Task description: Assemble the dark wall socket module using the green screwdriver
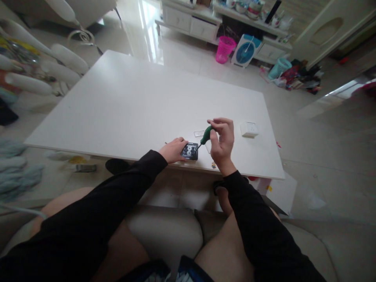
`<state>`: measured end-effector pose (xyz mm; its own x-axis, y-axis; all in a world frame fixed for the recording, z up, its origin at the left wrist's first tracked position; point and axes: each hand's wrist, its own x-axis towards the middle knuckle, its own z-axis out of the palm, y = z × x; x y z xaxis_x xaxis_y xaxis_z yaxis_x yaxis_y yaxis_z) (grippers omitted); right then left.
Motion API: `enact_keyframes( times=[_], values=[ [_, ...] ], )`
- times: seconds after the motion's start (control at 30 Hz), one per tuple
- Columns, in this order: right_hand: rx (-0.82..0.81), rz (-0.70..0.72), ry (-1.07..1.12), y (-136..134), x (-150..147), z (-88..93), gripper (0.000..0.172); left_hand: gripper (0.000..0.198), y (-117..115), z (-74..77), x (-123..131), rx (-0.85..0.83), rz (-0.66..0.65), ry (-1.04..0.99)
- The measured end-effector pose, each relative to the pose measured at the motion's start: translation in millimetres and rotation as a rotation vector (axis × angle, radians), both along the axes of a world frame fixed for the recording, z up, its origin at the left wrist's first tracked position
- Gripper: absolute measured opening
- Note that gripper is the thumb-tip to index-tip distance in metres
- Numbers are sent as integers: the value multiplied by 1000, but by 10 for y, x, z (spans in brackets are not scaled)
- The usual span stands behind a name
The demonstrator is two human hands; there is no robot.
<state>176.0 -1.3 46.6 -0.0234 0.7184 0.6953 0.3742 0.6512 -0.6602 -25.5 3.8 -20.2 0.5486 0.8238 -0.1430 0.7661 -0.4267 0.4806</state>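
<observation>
My left hand grips the left side of a small dark square socket module, whose inner parts face up near the table's front edge. In my right hand is a screwdriver with a green handle, held at a tilt. Its thin shaft points down and left, and the tip is at the module's right part; whether it sits on a screw is too small to tell. Behind the module lies a flat pale rectangular frame. A second thin frame is partly hidden by my right hand.
A white wall socket box stands on the white table towards the right edge. A small colourful sticker is by the front edge. Beyond the table are a pink basket, a blue-white fan and a teal basket.
</observation>
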Motion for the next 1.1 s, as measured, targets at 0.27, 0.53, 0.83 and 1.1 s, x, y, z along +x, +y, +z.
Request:
enact_keyframes(
  times=[0.27, 0.53, 0.83, 1.1],
  values=[
    [56, -112, -60, 14, 3, -8, 10, 64, -8, 16, 1, -7, 9, -6],
    [11, -100, -75, 19, 6, 6, 11, 67, -8, 15, 13, -19, 10, 11],
    [27, -7, -22, 11, 2, -17, 7, 67, -11, 30, 12, -17, 5, 37],
    [72, -68, -51, 23, 21, -44, 10, 66, -13, 20, 12, -8, 6, 25]
  ],
)
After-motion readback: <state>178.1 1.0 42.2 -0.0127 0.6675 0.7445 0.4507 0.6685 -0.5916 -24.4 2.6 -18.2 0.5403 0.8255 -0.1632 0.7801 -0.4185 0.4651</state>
